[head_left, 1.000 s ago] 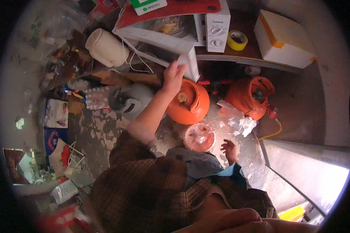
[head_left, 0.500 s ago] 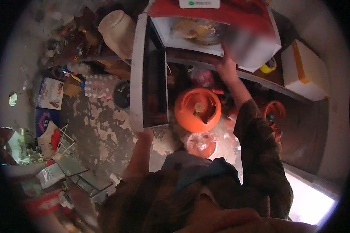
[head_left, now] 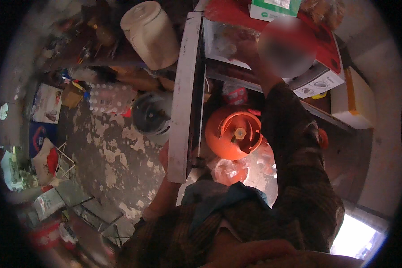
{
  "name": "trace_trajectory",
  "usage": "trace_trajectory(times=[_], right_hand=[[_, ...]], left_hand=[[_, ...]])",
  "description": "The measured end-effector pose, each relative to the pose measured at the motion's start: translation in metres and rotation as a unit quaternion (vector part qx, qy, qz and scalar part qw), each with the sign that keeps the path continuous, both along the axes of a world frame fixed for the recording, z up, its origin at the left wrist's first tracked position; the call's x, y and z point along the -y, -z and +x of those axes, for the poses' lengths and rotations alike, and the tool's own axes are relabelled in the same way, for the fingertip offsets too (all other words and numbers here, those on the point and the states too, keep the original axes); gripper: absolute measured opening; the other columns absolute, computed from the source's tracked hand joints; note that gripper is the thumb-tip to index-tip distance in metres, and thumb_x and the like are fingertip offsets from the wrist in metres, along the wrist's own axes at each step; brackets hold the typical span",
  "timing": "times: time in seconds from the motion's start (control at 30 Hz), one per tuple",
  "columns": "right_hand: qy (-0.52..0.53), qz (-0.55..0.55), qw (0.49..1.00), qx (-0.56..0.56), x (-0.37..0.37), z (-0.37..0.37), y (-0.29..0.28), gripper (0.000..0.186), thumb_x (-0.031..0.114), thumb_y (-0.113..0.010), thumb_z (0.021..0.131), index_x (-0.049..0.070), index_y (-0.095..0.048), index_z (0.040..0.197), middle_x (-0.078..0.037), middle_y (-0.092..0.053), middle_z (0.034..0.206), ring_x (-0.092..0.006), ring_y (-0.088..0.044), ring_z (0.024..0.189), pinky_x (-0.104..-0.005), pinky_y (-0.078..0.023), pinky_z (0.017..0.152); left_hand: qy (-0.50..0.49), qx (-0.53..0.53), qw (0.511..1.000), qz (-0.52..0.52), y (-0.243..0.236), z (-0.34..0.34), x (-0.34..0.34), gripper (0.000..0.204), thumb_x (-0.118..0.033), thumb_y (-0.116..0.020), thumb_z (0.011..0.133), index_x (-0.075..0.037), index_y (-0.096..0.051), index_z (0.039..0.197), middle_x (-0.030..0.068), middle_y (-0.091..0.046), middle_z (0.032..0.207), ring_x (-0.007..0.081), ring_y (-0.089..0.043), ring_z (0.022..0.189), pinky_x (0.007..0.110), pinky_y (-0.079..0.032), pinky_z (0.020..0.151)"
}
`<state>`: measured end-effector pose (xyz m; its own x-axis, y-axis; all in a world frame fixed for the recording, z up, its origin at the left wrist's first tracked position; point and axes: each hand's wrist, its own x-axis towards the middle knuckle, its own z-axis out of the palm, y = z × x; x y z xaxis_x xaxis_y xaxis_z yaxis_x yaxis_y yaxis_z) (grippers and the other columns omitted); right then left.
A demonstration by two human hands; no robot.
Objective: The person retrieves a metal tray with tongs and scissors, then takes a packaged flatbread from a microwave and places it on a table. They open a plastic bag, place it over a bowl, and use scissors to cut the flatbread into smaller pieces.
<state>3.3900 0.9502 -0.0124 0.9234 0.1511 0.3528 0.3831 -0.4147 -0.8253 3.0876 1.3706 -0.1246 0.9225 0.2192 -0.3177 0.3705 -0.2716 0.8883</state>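
A white microwave with a red top [head_left: 219, 11] stands on a shelf, its door [head_left: 186, 102] swung open toward me. My left hand [head_left: 164, 155] is against the outer side of the door near its lower end; the door hides most of its fingers. My right hand [head_left: 248, 50] reaches into the lit cavity, beside a pale, clear-plastic-like thing [head_left: 225, 42] that is too blurred to name. Its fingers are dim and smeared, so their grip does not show. Two round knobs [head_left: 319, 85] are on the microwave's front panel.
An orange gas cylinder [head_left: 232, 138] stands on the floor below, with a clear plastic bag [head_left: 230, 170] nearer me. Left of the door are a white lidded bucket [head_left: 149, 38], a dark round container [head_left: 149, 116] and wrapped bottles [head_left: 111, 98]. A taped foam box [head_left: 350, 96] sits right.
The view has shifted, so the microwave and door sit farther right. My right hand has gone deeper into the cavity. My left hand has moved from the door's lower edge to its outer side.
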Motion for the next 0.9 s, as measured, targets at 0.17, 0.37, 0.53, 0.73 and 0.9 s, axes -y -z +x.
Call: trace_trajectory(times=[0.17, 0.37, 0.53, 0.73, 0.9], right_hand=[[0.153, -0.591, 0.772, 0.176, -0.018, -0.008, -0.024, 0.064, 0.038, -0.065, 0.075, 0.01, -0.046, 0.129, -0.016, -0.047, 0.13, -0.0314, -0.047, 0.118, -0.0468, -0.038, 0.097], [0.323, -0.386, 0.86, 0.083, 0.03, -0.018, -0.033, 0.057, 0.044, -0.055, 0.083, 0.015, -0.043, 0.132, -0.013, -0.043, 0.134, -0.037, -0.044, 0.117, -0.0503, -0.031, 0.101], [0.308, -0.384, 0.863, 0.118, 0.094, -0.005, -0.06, 0.06, 0.04, -0.06, 0.079, 0.012, -0.044, 0.13, -0.014, -0.045, 0.132, -0.0355, -0.045, 0.116, -0.0482, -0.033, 0.1], [0.276, -0.335, 0.895, 0.099, 0.109, 0.001, -0.079, 0.058, 0.034, -0.066, 0.073, 0.011, -0.05, 0.123, -0.013, -0.052, 0.125, -0.0321, -0.051, 0.111, -0.0454, -0.039, 0.095], [0.21, -0.273, 0.938, 0.033, 0.089, -0.013, -0.037, 0.056, 0.029, -0.071, 0.068, 0.01, -0.055, 0.118, -0.012, -0.057, 0.119, -0.0293, -0.055, 0.107, -0.043, -0.043, 0.091]], left_hand=[[-0.023, -0.118, 0.989, -0.088, -0.016, 0.005, 0.005, 0.026, -0.019, -0.049, 0.091, -0.002, -0.056, 0.11, 0.011, -0.056, 0.1, 0.0254, -0.053, 0.093, 0.039, -0.043, 0.082], [-0.048, -0.259, 0.946, -0.187, -0.034, -0.047, -0.013, 0.023, -0.019, -0.05, 0.091, -0.003, -0.057, 0.106, 0.0084, -0.058, 0.092, 0.0229, -0.055, 0.086, 0.038, -0.045, 0.077], [0.32, -0.157, 0.897, -0.261, -0.055, -0.04, 0.028, 0.027, -0.026, -0.052, 0.089, -0.003, -0.058, 0.103, 0.0076, -0.061, 0.089, 0.0187, -0.057, 0.08, 0.033, -0.044, 0.073], [0.253, -0.025, 0.924, -0.284, -0.092, 0.042, 0.057, 0.036, -0.033, -0.055, 0.086, -0.003, -0.057, 0.106, 0.0056, -0.062, 0.087, 0.0175, -0.057, 0.082, 0.029, -0.042, 0.072], [-0.026, 0.054, 0.951, -0.302, -0.114, 0.072, 0.095, 0.036, -0.022, -0.062, 0.081, -0.006, -0.055, 0.114, 0.0058, -0.06, 0.1, 0.0176, -0.057, 0.09, 0.032, -0.044, 0.08]])
